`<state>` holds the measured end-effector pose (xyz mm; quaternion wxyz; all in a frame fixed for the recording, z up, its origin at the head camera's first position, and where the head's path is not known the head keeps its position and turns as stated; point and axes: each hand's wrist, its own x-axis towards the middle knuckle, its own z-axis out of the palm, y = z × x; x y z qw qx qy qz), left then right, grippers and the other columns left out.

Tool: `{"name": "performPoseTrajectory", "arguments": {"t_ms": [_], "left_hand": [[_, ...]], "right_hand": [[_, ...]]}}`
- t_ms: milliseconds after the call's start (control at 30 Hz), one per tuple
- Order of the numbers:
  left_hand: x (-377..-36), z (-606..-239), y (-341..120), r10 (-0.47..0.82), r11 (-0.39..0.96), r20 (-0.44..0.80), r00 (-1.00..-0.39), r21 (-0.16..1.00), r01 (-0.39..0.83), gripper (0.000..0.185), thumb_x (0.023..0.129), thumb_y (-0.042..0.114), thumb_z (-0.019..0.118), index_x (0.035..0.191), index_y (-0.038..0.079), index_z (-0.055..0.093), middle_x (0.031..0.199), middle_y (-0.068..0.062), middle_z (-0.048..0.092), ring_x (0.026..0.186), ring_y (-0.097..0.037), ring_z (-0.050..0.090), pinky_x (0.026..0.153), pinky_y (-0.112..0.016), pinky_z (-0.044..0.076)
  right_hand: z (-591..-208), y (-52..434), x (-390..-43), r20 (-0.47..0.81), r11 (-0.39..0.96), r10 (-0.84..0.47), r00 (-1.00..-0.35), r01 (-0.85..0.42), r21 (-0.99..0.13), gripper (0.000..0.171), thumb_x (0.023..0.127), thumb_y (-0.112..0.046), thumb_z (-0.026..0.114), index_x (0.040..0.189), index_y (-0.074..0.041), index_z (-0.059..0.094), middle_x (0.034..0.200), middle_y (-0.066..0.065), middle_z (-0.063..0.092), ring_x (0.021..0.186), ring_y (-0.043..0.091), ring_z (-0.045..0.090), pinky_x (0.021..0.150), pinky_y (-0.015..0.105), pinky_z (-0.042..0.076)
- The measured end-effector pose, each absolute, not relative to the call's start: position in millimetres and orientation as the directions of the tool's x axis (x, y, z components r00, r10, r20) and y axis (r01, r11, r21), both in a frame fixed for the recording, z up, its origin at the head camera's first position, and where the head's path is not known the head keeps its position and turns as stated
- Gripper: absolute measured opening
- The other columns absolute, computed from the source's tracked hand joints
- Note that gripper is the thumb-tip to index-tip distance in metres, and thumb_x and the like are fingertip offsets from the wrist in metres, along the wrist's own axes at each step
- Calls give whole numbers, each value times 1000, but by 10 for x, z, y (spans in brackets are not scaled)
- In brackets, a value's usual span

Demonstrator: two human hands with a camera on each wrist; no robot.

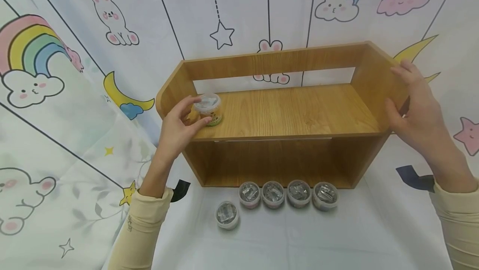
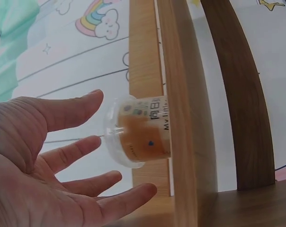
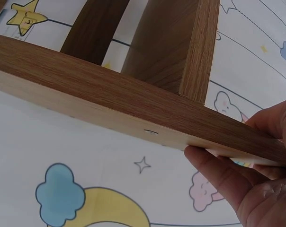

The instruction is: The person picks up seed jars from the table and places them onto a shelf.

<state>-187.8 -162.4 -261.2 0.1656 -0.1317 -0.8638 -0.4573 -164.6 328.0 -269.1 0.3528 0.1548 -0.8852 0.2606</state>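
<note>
A small clear-lidded plastic tub [image 1: 215,114] with orange contents stands upright at the left end of the upper board of a wooden shelf [image 1: 299,112]. Around it, with thumb and fingers spread, is my left hand [image 1: 179,122]. The left wrist view shows this hand [image 2: 62,156] slightly apart from the tub [image 2: 140,132]. My right hand [image 1: 420,107] grips the shelf's right side panel, its thumb toward the inner side. In the right wrist view, fingers of that hand [image 3: 256,184] lie against the panel's outer face [image 3: 114,127].
Several similar tubs with silvery packets under their lids, one of them a tub [image 1: 325,196] at the right end, line up before the shelf's lower compartment [image 1: 277,162]. Another tub [image 1: 227,215] sits nearer, to their left. A patterned cloth [image 1: 149,20] hangs behind the shelf.
</note>
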Motion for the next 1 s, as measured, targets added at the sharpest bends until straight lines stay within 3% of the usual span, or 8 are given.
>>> {"name": "performPoseTrajectory", "arguments": {"t_ms": [233, 367, 700, 1000], "left_hand": [[-1686, -2629, -1658, 118, 584, 400, -909, 713, 389, 59, 86, 23, 79, 139, 13, 55, 154, -8, 38, 135, -38, 42, 103, -54, 41], [-1584, -2642, -1670, 141, 584, 412, -900, 700, 412, 59, 85, 24, 80, 138, 14, 56, 154, -7, 38, 137, -32, 40, 103, -55, 41], [-1333, -2723, -1728, 205, 568, 477, -854, 653, 501, 55, 85, 18, 79, 136, 14, 58, 152, -6, 41, 140, -21, 36, 99, -53, 46], [-1160, -2898, -1788, 219, 575, 477, -851, 641, 508, 53, 86, 18, 79, 135, 14, 60, 152, 3, 41, 140, -21, 36, 100, -50, 45]], "right_hand": [[-2697, 3275, -1660, 713, 808, -103, -694, -476, -346, 78, 83, 15, 56, 153, -12, 33, 161, 2, 24, 113, 41, 44, 65, -2, 29], [-2704, 3280, -1664, 714, 804, -100, -693, -479, -352, 78, 83, 15, 56, 152, -12, 33, 161, 1, 24, 119, 41, 43, 66, -2, 29], [-2716, 3287, -1677, 717, 813, -97, -690, -470, -342, 78, 83, 15, 56, 152, -12, 34, 161, 1, 25, 119, 41, 44, 65, -1, 29], [-2704, 3270, -1672, 723, 816, -102, -684, -473, -333, 78, 83, 15, 55, 153, -12, 33, 160, 1, 25, 107, 37, 43, 63, 0, 29]]}}
